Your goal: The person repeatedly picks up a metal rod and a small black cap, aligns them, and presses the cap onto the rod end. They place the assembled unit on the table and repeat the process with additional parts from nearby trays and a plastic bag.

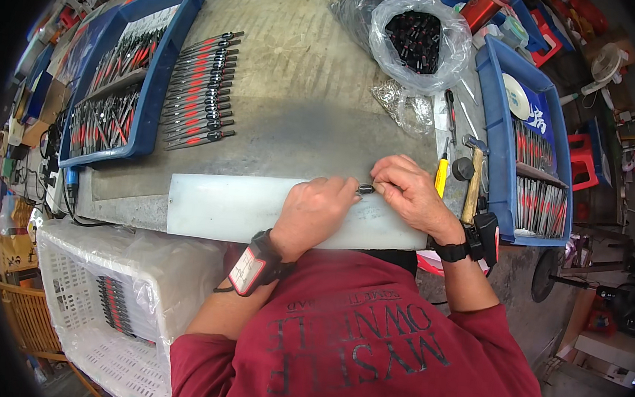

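Observation:
Over the white board (pixel 235 205) at the table's near edge, my two hands meet at a small black part (pixel 365 189). My left hand (pixel 318 210) is closed, its fingertips pinching the part's left end. From the other side my right hand (pixel 411 196) pinches at its right end, thumb and fingers curled together. Most of the part is hidden by my fingertips, so its exact kind does not show. Both wrists carry black straps with box-like devices.
A row of red-and-black pen-like tools (pixel 203 89) lies at left, beside a blue tray (pixel 164 74) of similar ones. A plastic bag (pixel 453 37) holds black parts. At right are a hammer (pixel 473 188), a yellow-handled tool (pixel 441 177) and another blue tray (pixel 507 206). A white crate (pixel 97 252) stands lower left.

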Motion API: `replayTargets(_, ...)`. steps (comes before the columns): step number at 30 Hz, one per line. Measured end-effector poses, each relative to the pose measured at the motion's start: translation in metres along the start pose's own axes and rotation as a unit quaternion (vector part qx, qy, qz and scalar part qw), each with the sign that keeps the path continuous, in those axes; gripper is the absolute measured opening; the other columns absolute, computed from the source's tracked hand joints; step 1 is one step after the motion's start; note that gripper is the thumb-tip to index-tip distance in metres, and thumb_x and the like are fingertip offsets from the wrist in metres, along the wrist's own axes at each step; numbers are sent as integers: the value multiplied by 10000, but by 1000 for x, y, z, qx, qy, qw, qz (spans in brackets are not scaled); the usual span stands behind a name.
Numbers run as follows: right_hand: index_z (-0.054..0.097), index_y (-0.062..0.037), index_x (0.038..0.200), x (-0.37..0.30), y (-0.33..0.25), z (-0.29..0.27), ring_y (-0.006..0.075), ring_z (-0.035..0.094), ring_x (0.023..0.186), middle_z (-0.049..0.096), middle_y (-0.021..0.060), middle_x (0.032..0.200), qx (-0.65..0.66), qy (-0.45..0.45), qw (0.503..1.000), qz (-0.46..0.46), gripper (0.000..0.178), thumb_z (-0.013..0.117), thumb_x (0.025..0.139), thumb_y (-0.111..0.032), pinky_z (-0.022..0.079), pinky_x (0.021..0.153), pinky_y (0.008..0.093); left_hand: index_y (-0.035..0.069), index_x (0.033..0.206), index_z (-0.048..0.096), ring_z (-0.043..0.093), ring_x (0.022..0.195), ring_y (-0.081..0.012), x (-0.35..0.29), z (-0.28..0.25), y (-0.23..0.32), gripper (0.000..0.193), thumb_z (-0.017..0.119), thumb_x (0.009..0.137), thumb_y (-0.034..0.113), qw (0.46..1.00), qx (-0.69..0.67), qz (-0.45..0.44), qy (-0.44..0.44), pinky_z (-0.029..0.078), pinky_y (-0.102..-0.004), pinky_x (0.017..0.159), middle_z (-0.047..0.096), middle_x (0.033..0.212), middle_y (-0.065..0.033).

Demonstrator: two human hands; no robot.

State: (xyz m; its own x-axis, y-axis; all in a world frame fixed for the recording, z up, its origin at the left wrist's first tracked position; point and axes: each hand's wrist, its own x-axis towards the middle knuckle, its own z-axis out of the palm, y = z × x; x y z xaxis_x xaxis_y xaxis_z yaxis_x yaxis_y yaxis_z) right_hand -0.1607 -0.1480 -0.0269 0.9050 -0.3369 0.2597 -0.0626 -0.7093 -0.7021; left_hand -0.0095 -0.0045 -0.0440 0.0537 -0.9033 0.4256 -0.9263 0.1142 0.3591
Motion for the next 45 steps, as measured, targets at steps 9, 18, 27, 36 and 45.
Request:
replayTargets(9,557,27,809,1,-3,2,302,556,874,598,123,934,-11,-10,1000,7,49,564,779,-12,446,785,376,74,833,522,570,574,-213,0,1,1,197,665,788,201,1000,16,8,-3,465,-344,485,509,658,-60)
replayTargets(18,565,33,800,3,-5,3,313,562,869,607,141,907,-24,-27,998,57,70,535,785,-28,447,786,373,70,833,526,565,589,-196,-1,1,1,171,636,804,197,999,31,22,1,474,-329,491,501,675,-49)
replayTargets(27,562,0,751,4,-13,15,351,529,779,562,143,782,-130,15,990,52,30,546,747,-25,432,717,424,68,826,528,556,580,-189,-1,3,1,156,624,800,188,999,44,28,-4,468,-322,475,491,671,-42)
replayTargets(36,570,-41,755,5,-8,8,327,547,816,559,117,785,-125,-17,992,11,38,597,743,-64,439,719,427,70,789,517,565,589,-214,1,0,1,157,638,794,170,1000,12,23,1,466,-342,483,509,677,-58)
replayTargets(45,632,-12,858,6,-1,-19,261,586,793,606,103,800,-41,-9,997,62,139,661,813,-141,464,701,351,63,842,554,594,600,-246,3,-3,1,131,650,797,139,1000,-28,-9,-7,475,-371,498,540,681,-82)
